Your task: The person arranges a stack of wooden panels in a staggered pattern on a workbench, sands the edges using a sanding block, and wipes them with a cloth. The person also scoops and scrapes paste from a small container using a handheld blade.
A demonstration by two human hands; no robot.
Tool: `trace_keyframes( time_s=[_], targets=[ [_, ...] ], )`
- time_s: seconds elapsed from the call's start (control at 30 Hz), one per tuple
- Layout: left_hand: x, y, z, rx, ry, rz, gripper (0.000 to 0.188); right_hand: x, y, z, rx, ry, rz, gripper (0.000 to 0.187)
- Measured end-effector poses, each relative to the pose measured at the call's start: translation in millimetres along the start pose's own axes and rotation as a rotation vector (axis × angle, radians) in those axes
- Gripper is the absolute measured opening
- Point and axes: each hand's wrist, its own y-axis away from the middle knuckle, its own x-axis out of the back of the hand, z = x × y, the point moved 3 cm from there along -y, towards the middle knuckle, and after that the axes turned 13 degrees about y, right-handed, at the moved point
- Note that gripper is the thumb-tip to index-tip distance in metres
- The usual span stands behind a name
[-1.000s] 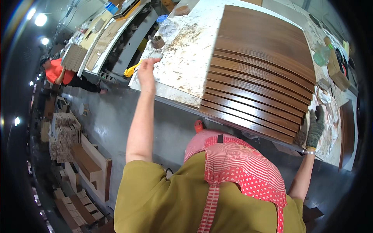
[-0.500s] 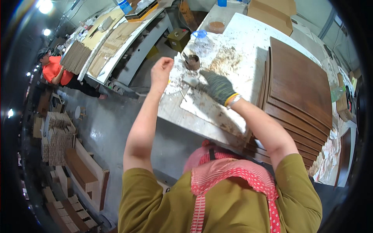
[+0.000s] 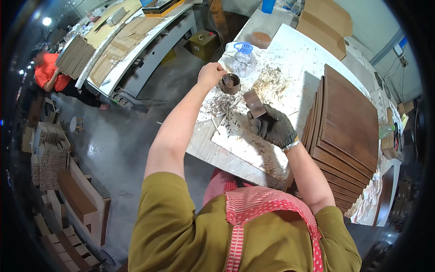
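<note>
My left hand (image 3: 211,75) is bare, its fingertips pinched together at the rim of a small round container (image 3: 230,85) with dark brown stuff in it. Whatever is between those fingertips is too small to make out. A dark, stained work glove covers my right hand (image 3: 273,127), which is turned partly palm up over the smeared white board (image 3: 235,140). Its fingers are closed on a small flat brown rectangular piece (image 3: 254,103), held tilted. Just beyond the container stands a clear plastic bottle (image 3: 244,63) with a blue top.
A stack of brown wooden panels (image 3: 349,113) rises on the right. Farther back are a round tub of brown stuff (image 3: 261,39), a blue cup (image 3: 268,6) and an open cardboard box (image 3: 324,27). At the left, a person in an orange top (image 3: 45,70) holds stacked sheets (image 3: 79,57) by another table.
My left hand has moved right to the container's rim. My right hand has drawn away from the container and turned over, bringing the brown piece into clear view.
</note>
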Motion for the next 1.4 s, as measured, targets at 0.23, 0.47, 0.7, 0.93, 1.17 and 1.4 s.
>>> trace_keyframes(
  time_s=[0.23, 0.47, 0.7, 0.93, 1.17, 1.4],
  targets=[
    [17, -12, 13, -0.066, 0.099, -0.028, 0.019, -35, 4, -60, 0.135, 0.387, -0.049, 0.039],
    [19, -35, -1, 0.046, 0.410, -0.077, 0.020, -44, -56, -98, 0.603, 2.222, 0.205, 0.051],
    [15, -51, -3, 0.078, 0.508, -0.182, 0.020, -57, -93, -91, 0.787, 2.476, -0.048, 0.042],
    [10, -53, -7, 0.124, 0.467, -0.128, 0.019, -56, -97, -95, 0.809, 2.513, -0.017, 0.041],
    [22, -41, -7, 0.154, 0.552, -0.062, 0.019, -37, -88, -87, 0.568, 2.363, 0.257, 0.038],
    [23, 0, -23, 0.272, 1.113, 0.193, 0.016, -11, -61, -36, -0.056, 0.330, -0.007, 0.031]
  ],
)
